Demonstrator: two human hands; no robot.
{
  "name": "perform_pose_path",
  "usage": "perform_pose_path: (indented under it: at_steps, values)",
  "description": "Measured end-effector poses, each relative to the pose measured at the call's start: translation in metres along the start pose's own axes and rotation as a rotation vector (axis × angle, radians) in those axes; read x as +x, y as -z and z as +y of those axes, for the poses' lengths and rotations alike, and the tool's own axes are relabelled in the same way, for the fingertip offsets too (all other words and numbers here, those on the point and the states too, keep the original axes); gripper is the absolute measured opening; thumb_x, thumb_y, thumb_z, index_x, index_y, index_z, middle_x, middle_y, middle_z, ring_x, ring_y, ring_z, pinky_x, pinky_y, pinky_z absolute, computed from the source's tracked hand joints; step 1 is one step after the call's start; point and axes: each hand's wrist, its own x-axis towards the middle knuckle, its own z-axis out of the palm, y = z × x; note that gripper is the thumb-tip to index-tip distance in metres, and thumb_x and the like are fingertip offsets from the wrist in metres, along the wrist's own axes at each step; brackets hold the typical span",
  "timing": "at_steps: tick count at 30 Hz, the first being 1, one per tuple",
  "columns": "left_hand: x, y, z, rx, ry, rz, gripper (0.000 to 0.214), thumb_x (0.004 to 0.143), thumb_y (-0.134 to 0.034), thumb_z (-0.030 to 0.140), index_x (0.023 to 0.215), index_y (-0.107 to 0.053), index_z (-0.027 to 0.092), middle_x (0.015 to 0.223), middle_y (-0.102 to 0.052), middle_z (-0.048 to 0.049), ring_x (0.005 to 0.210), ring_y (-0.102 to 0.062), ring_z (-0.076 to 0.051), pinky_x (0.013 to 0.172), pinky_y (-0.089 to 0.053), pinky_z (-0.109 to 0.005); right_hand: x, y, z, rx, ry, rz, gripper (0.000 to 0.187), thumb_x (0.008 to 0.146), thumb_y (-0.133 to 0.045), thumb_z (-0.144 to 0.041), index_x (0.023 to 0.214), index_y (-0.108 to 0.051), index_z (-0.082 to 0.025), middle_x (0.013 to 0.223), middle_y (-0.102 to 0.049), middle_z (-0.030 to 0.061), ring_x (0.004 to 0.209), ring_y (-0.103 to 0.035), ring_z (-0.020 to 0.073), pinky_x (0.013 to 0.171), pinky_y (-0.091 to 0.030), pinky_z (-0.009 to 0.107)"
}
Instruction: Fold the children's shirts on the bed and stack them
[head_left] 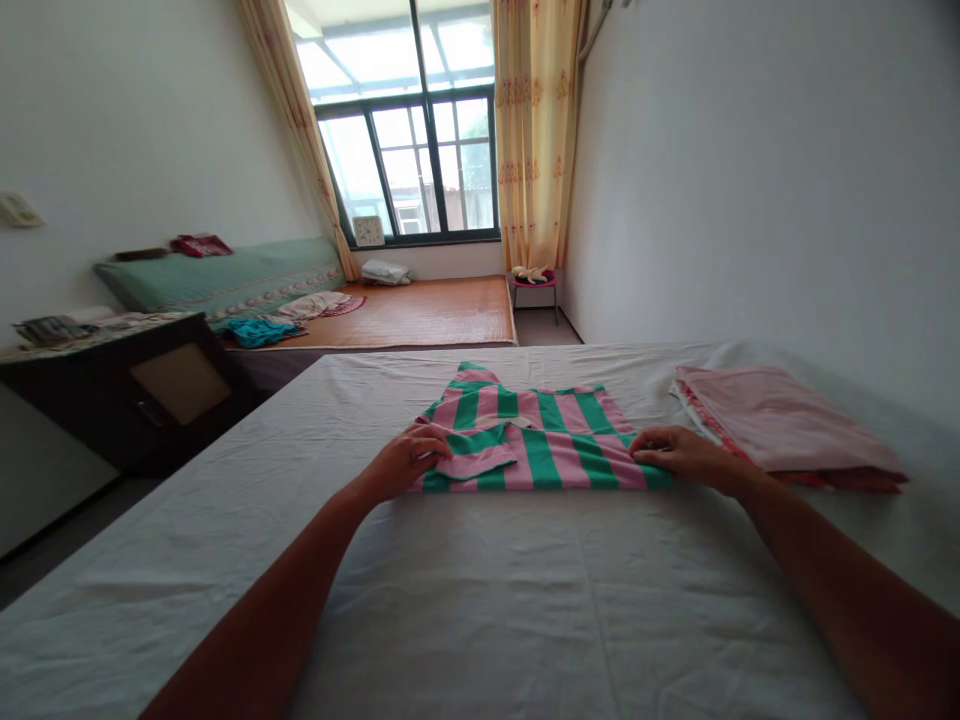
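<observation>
A pink-and-green striped T-shirt (551,450) lies partly folded on the white sheet (480,590), its one side turned over toward me and a sleeve laid across the fold. At the left end of the shirt, the fingers of my left hand (405,462) are closed on the cloth near that sleeve. My right hand (686,457) has its fingers bent together on the shirt's right edge. The fingertips of both hands are partly hidden in the cloth.
To the right sits a stack of folded clothes (787,420), pink on top. Beyond the sheet are a bed with a brown mat (442,310), a dark cabinet (135,390) at left, and a small stool (536,284) by the wall.
</observation>
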Motion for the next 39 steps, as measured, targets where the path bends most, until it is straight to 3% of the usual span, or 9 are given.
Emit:
perform_pose_path:
  at_steps: [5,14,18,24,27,30,32,34,39]
  values:
    - [-0.004,0.003,-0.003,-0.067,0.033,-0.101,0.025,0.087,-0.050,0.023,0.087,-0.074,0.021,0.096,-0.065,-0.0068,0.094,-0.058,-0.018,0.091,-0.043,-0.030,0.000,-0.002,0.000,-0.067,0.008,0.006,0.034,0.076,-0.057,-0.048,0.084,-0.068,-0.016,0.077,-0.063,0.0021,0.070,-0.055,0.0162,0.063,-0.040,0.027]
    - [0.001,-0.015,-0.013,0.140,0.516,0.150,0.038,0.091,-0.043,0.038,0.122,-0.060,0.026,0.102,-0.069,-0.0034,0.096,-0.063,-0.021,0.087,-0.045,-0.030,0.002,-0.005,0.002,-0.134,0.053,0.059,0.035,0.075,-0.057,-0.049,0.081,-0.069,-0.017,0.079,-0.066,0.0035,0.076,-0.057,0.0188,0.071,-0.042,0.030]
    - [0.009,-0.025,-0.013,0.192,0.458,0.154,0.044,0.084,-0.056,0.033,0.128,-0.056,0.027,0.104,-0.069,-0.0040,0.094,-0.062,-0.022,0.086,-0.047,-0.032,0.003,-0.007,0.003,-0.158,0.056,0.080,0.034,0.075,-0.057,-0.048,0.080,-0.069,-0.017,0.078,-0.066,0.0032,0.076,-0.057,0.0190,0.072,-0.042,0.030]
    - [0.014,-0.027,-0.022,0.120,0.421,0.272,0.033,0.084,-0.047,0.017,0.112,-0.066,0.021,0.109,-0.065,-0.0062,0.099,-0.060,-0.021,0.092,-0.047,-0.034,0.003,-0.007,0.003,-0.227,0.058,0.083,0.030,0.078,-0.055,-0.044,0.083,-0.068,-0.018,0.079,-0.066,0.0031,0.076,-0.058,0.0193,0.069,-0.042,0.029]
    - [0.010,-0.024,-0.020,0.216,0.403,0.269,0.039,0.079,-0.054,0.015,0.116,-0.064,0.022,0.109,-0.061,-0.0073,0.101,-0.057,-0.022,0.094,-0.046,-0.037,0.004,-0.007,0.005,-0.359,0.015,0.172,0.027,0.079,-0.054,-0.041,0.085,-0.068,-0.020,0.079,-0.067,0.0031,0.073,-0.059,0.0202,0.069,-0.043,0.032]
    - [0.006,-0.023,-0.007,0.320,0.268,0.291,0.038,0.083,-0.054,0.018,0.119,-0.062,0.025,0.120,-0.055,-0.0082,0.112,-0.051,-0.025,0.100,-0.042,-0.041,0.006,-0.012,0.000,-0.504,0.073,0.368,0.027,0.082,-0.051,-0.035,0.097,-0.067,-0.020,0.096,-0.068,0.0080,0.084,-0.061,0.0234,0.079,-0.046,0.036]
    - [0.007,-0.026,0.006,0.296,0.141,0.225,0.037,0.089,-0.048,0.025,0.124,-0.059,0.027,0.130,-0.052,-0.0070,0.122,-0.045,-0.025,0.106,-0.037,-0.042,0.008,-0.022,-0.012,-0.583,0.177,0.507,0.032,0.085,-0.047,-0.033,0.109,-0.065,-0.020,0.114,-0.064,0.0112,0.103,-0.057,0.0274,0.091,-0.043,0.042]
    - [0.010,-0.034,0.016,0.251,0.060,0.111,0.039,0.094,-0.041,0.031,0.131,-0.053,0.028,0.140,-0.046,-0.0055,0.132,-0.037,-0.024,0.111,-0.030,-0.043,0.008,-0.040,-0.028,-0.629,0.281,0.506,0.037,0.091,-0.041,-0.034,0.120,-0.060,-0.021,0.127,-0.058,0.0108,0.119,-0.049,0.0281,0.100,-0.038,0.044]
    - [0.010,-0.055,0.024,0.253,0.086,-0.184,0.058,0.091,-0.043,0.053,0.144,-0.033,0.032,0.154,-0.026,-0.0056,0.142,-0.019,-0.028,0.113,-0.019,-0.049,0.009,-0.086,-0.051,-0.671,0.386,0.125,0.054,0.095,-0.030,-0.051,0.145,-0.033,-0.030,0.150,-0.035,0.0023,0.139,-0.028,0.0229,0.113,-0.023,0.043]
